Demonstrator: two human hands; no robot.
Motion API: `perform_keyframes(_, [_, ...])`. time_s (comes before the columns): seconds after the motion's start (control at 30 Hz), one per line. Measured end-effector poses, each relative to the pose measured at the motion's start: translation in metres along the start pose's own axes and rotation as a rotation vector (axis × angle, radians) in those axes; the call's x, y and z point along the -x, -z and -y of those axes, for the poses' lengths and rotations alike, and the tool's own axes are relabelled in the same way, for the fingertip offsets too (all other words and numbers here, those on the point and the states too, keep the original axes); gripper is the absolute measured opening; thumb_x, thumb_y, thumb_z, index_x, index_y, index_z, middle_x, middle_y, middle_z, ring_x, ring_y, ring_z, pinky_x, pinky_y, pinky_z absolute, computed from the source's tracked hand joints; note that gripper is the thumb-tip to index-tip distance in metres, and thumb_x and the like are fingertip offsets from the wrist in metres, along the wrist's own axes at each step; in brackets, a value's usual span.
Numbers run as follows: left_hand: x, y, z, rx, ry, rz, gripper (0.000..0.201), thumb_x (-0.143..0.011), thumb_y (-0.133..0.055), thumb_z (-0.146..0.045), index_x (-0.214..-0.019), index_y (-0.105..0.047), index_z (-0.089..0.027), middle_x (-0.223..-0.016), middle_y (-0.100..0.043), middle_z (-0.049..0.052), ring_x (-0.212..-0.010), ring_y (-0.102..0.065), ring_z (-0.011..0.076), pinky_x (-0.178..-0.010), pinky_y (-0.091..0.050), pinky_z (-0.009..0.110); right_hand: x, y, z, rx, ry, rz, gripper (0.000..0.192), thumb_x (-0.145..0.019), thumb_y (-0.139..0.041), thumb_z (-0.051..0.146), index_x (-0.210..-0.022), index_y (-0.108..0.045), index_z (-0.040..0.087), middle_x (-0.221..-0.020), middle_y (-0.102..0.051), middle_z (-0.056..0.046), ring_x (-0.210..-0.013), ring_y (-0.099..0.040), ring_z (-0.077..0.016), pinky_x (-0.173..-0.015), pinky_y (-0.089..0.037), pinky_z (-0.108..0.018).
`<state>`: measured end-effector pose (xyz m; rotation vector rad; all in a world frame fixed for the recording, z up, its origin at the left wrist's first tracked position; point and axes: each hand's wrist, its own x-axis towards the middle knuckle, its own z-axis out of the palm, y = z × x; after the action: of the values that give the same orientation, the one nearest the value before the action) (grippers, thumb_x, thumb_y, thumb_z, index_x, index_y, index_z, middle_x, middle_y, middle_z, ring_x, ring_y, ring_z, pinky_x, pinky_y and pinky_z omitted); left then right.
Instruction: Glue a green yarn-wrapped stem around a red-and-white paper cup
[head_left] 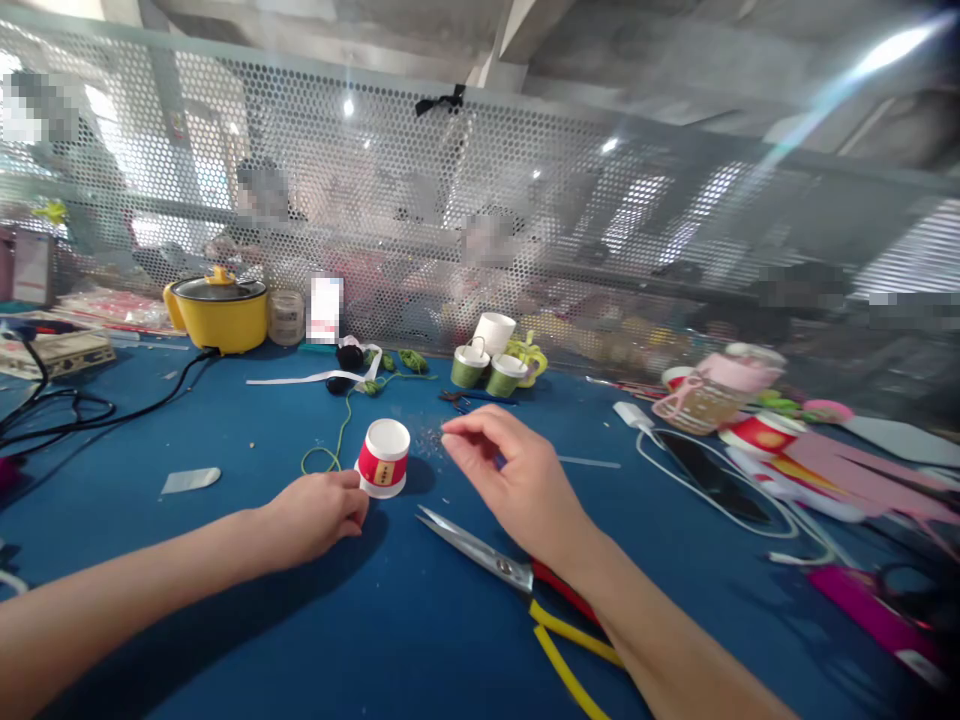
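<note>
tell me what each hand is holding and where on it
The left hand touches the red and white cup at its lower rim, steadying rather than lifting it. The right hand has its fingers pinched together; anything between them is too small to tell.

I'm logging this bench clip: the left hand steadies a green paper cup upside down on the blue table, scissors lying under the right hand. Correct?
Not quite. In the head view the cup at the left hand is red and white, not green. The rest holds: scissors lie under the right hand.

Bare forearms, ringless, unsleeved hands [319,515]
</note>
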<state>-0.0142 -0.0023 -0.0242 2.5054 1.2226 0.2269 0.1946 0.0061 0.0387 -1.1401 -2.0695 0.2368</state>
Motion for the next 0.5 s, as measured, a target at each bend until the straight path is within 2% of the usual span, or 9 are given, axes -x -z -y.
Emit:
perform_keyframes(0.07, [0.0, 0.003, 0.0, 0.022, -0.016, -0.008, 0.01, -0.073, -0.048, -0.015, -0.071, -0.057, -0.017, -0.086, -0.057, 0.006, -0.068, -0.055, 0.017, -0.057, -0.039, 0.026, 0.0, -0.003, 0.018, -0.113, 0.039, 0.044, 0.017, -0.081, -0.047, 0.029, -0.079, -0.059, 0.017, -0.077, -0.057, -0.003, -0.067, -0.053, -0.0121, -0.062, -0.043, -0.024])
perform_keyframes(0.13, [0.003, 0.016, -0.001, 0.131, -0.059, -0.032, 0.008, -0.075, -0.047, -0.016, -0.071, -0.055, -0.017, -0.081, -0.057, 0.005, -0.065, -0.053, 0.0147, -0.057, -0.039, 0.024, 0.002, -0.009, 0.026, -0.249, -0.002, 0.12, 0.017, -0.082, -0.045, 0.027, -0.081, -0.059, 0.017, -0.078, -0.057, -0.003, -0.07, -0.053, -0.0121, -0.063, -0.044, -0.024])
perform_keyframes(0.2, [0.008, 0.033, -0.006, 0.332, -0.039, -0.071, 0.011, -0.079, -0.044, -0.022, -0.074, -0.052, -0.018, -0.065, -0.055, 0.0, -0.057, -0.05, 0.0112, -0.054, -0.039, 0.022, 0.006, -0.017, 0.027, -0.424, -0.114, 0.243, 0.019, -0.083, -0.042, 0.027, -0.09, -0.057, 0.017, -0.074, -0.056, -0.002, -0.063, -0.053, -0.0104, -0.057, -0.044, -0.023])
perform_keyframes(0.27, [0.013, 0.05, -0.014, 0.613, -0.023, -0.096, 0.015, -0.081, -0.043, -0.029, -0.074, -0.049, -0.018, -0.062, -0.054, -0.002, -0.054, -0.05, 0.0092, -0.05, -0.04, 0.02, 0.009, -0.026, 0.026, -0.613, -0.219, 0.401, 0.025, -0.084, -0.041, 0.027, -0.104, -0.051, 0.017, -0.066, -0.054, 0.0, -0.05, -0.049, -0.0077, -0.046, -0.042, -0.021])
perform_keyframes(0.37, [0.015, 0.067, -0.023, 0.896, -0.046, -0.212, 0.012, -0.077, -0.05, -0.027, -0.083, -0.052, -0.017, -0.063, -0.057, -0.002, -0.055, -0.054, 0.0091, -0.052, -0.045, 0.021, 0.008, -0.034, 0.029, -0.851, -0.24, 0.561, 0.031, -0.081, -0.046, 0.024, -0.111, -0.044, 0.018, -0.074, -0.055, -0.001, -0.05, -0.052, -0.0078, -0.041, -0.042, -0.02])
perform_keyframes(0.43, [0.012, 0.074, -0.024, 0.922, -0.072, -0.308, 0.018, -0.074, -0.053, -0.022, -0.091, -0.055, -0.016, -0.063, -0.06, -0.001, -0.055, -0.057, 0.0103, -0.054, -0.047, 0.023, -0.001, -0.036, 0.033, -0.929, -0.21, 0.552, 0.023, -0.078, -0.05, 0.022, -0.1, -0.049, 0.017, -0.082, -0.055, -0.003, -0.058, -0.055, -0.0094, -0.044, -0.045, -0.02])
perform_keyframes(0.5, [0.008, 0.083, -0.021, 0.836, -0.067, -0.472, 0.014, -0.071, -0.056, -0.02, -0.084, -0.06, -0.015, -0.058, -0.061, -0.001, -0.053, -0.057, 0.0103, -0.052, -0.048, 0.022, -0.019, -0.036, 0.035, -0.924, -0.185, 0.478, 0.012, -0.078, -0.049, 0.02, -0.089, -0.053, 0.016, -0.076, -0.057, -0.002, -0.058, -0.055, -0.0087, -0.048, -0.046, -0.021])
